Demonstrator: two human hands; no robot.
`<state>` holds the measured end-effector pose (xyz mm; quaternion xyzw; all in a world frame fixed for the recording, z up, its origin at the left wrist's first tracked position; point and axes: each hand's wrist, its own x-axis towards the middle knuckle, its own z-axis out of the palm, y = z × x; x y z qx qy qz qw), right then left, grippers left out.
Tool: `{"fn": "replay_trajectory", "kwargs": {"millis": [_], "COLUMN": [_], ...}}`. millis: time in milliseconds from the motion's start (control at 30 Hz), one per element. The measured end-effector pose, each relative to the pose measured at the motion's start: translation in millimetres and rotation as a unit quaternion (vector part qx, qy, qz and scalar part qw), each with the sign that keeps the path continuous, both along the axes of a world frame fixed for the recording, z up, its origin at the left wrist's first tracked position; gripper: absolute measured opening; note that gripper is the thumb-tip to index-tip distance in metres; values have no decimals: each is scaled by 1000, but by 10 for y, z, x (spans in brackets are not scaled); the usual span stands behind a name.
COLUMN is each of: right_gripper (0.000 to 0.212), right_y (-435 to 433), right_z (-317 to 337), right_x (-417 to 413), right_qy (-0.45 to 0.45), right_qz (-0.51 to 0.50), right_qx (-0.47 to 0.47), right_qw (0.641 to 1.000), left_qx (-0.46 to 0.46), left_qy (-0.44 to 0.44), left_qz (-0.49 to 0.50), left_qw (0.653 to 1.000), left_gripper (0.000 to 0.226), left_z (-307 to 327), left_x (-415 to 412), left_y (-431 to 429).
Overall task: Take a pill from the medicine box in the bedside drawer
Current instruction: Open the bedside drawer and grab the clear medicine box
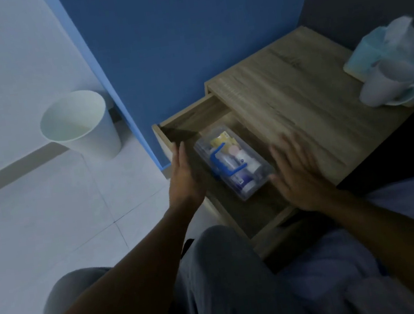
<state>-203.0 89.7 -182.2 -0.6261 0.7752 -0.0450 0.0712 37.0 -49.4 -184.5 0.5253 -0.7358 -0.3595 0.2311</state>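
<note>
The wooden bedside drawer (269, 209) stands pulled open below the nightstand top. Inside it lies a clear plastic medicine box (233, 161) with a blue handle, its lid on, showing small bottles and packets through the plastic. My left hand (185, 178) hovers just left of the box, fingers straight and apart, holding nothing. My right hand (298, 173) hovers just right of the box over the drawer's edge, fingers spread and blurred, also holding nothing. Neither hand touches the box.
A white mug (387, 86) and a tissue pack (384, 46) sit on the nightstand top (298, 96) at the right. A white waste bin (81, 124) stands on the tiled floor at the left beside a blue wall panel (184, 40). My knees are below.
</note>
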Motion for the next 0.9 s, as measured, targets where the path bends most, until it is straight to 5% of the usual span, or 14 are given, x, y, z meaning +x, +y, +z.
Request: {"fn": "replay_trajectory", "kwargs": {"millis": [100, 200, 400, 667, 900], "right_gripper": [59, 55, 84, 66, 64], "right_y": [-5, -83, -303, -442, -455], "right_z": [57, 23, -119, -483, -361], "right_x": [383, 632, 649, 632, 700], "right_qy": [-43, -116, -260, -345, -400], "right_qz": [32, -73, -305, -453, -487], "right_qx": [-28, 15, 101, 28, 2], "right_qw": [998, 990, 911, 821, 777], "left_qx": [-39, 7, 146, 243, 217], "left_qy": [-25, -36, -113, 32, 35], "left_qz": [-61, -90, -126, 15, 34], "left_qw": [997, 995, 975, 969, 975], "left_gripper": [89, 76, 73, 65, 62], "left_z": [206, 274, 54, -268, -116], "left_x": [-122, -317, -553, -704, -555], "left_y": [-216, -387, -664, -769, -658]}}
